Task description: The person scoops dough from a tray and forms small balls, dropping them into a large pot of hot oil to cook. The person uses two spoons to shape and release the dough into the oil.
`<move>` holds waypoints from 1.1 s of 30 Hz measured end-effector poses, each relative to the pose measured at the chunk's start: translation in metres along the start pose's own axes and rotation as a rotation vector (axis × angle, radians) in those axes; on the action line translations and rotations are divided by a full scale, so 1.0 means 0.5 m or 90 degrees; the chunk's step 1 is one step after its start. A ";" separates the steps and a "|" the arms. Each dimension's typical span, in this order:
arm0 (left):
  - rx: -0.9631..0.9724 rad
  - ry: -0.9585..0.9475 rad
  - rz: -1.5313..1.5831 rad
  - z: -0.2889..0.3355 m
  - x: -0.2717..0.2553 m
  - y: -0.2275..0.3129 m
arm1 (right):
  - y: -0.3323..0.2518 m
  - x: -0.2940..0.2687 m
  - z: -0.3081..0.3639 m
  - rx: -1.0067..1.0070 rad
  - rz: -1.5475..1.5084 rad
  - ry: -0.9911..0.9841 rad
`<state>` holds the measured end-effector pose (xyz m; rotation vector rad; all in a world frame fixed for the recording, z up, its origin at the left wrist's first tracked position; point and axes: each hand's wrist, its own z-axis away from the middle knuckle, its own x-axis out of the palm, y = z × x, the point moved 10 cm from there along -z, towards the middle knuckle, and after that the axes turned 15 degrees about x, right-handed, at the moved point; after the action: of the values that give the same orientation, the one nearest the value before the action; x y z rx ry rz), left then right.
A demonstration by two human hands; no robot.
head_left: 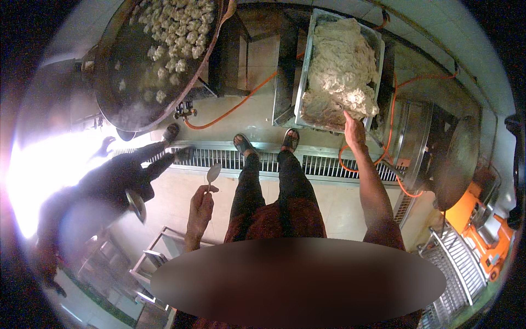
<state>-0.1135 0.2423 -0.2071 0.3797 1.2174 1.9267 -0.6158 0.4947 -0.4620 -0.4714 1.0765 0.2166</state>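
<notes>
In my left hand (201, 213) I hold a metal spoon (213, 174) by its handle, bowl pointing up and away from me. My right hand (355, 132) reaches to the near edge of a metal tray (300, 98) heaped with pale, sticky paste (342, 60). One finger or the thumb points at the paste; the others look curled, with their tips partly hidden. A wide dark pan (118, 82) at the far left holds steaming liquid and many pale lumpy balls (178, 33), clustered toward its far side.
Another person (104, 181) in dark clothes stands at the left, a round metal utensil (136, 206) nearby. Orange hoses (235, 104) cross the floor by a drain grate (213, 159). A large dark wok (457, 164) and an orange cart (482, 236) stand at the right.
</notes>
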 end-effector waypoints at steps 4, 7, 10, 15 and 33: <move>-0.010 0.019 -0.004 0.003 -0.003 -0.022 | -0.028 0.027 0.050 -0.074 0.021 -0.017; -0.009 0.019 0.009 0.004 -0.006 -0.030 | -0.043 0.015 0.083 -0.117 0.039 -0.040; -0.027 0.030 0.013 0.007 -0.012 -0.045 | -0.032 -0.035 0.079 -0.095 -0.046 -0.052; -0.019 0.052 0.032 0.013 -0.031 -0.063 | -0.001 -0.048 0.057 0.005 0.048 -0.020; -0.093 0.036 0.034 -0.009 -0.008 0.068 | -0.166 -0.065 0.078 -0.057 -0.295 -0.228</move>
<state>-0.1296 0.2293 -0.1795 0.2837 1.1035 2.0704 -0.5674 0.4418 -0.3964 -0.7185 0.5892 -0.0613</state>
